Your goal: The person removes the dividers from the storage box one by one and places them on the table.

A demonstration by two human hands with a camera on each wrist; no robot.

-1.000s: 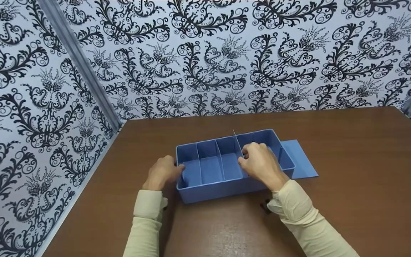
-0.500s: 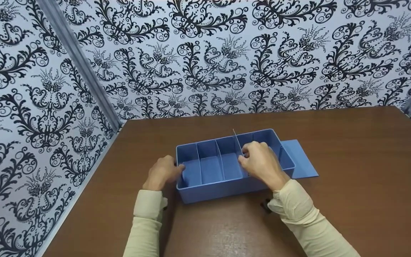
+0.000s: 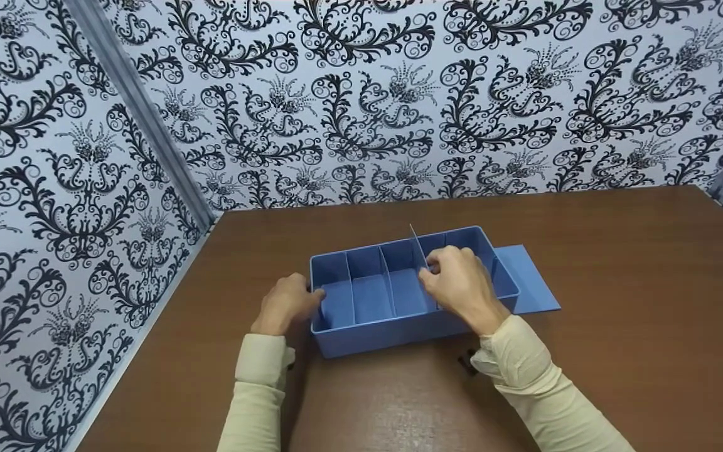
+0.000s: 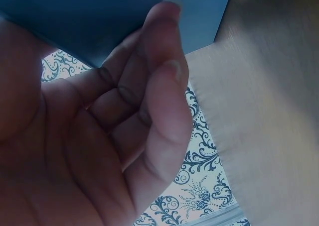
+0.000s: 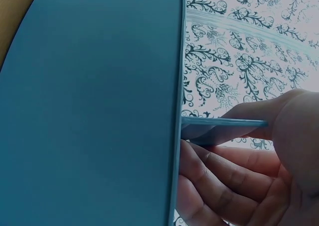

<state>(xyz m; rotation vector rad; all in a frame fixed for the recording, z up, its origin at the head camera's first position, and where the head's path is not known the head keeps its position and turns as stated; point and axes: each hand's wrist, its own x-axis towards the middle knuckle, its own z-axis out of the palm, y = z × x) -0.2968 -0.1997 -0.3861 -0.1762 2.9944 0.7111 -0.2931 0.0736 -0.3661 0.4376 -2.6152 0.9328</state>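
Note:
A long blue box (image 3: 380, 337) with upright dividers lies at a slant on the table. At its left end my left hand (image 3: 286, 303) holds the end wall, thumb over the rim and fingers outside. In the left wrist view, curled fingers (image 4: 167, 101) lie against the blue wall. My right hand (image 3: 460, 282) reaches over the front wall and pinches a thin divider (image 3: 417, 242), whose back corner stands above the rim. The right wrist view shows that divider (image 5: 224, 121) edge-on between thumb and fingers, beyond the box wall (image 5: 99, 106). Its lower part is hidden by my hand.
A flat blue panel (image 3: 530, 279) lies on the brown table (image 3: 637, 326) beside the box's right end, partly hidden by it. Two more dividers (image 3: 388, 279) stand left of the pinched one. Patterned walls (image 3: 399, 113) rise behind and at the left.
The pinched divider has risen slightly, and its back corner stands higher above the rim. My right hand has moved up a little with it. The left hand and box keep their places.

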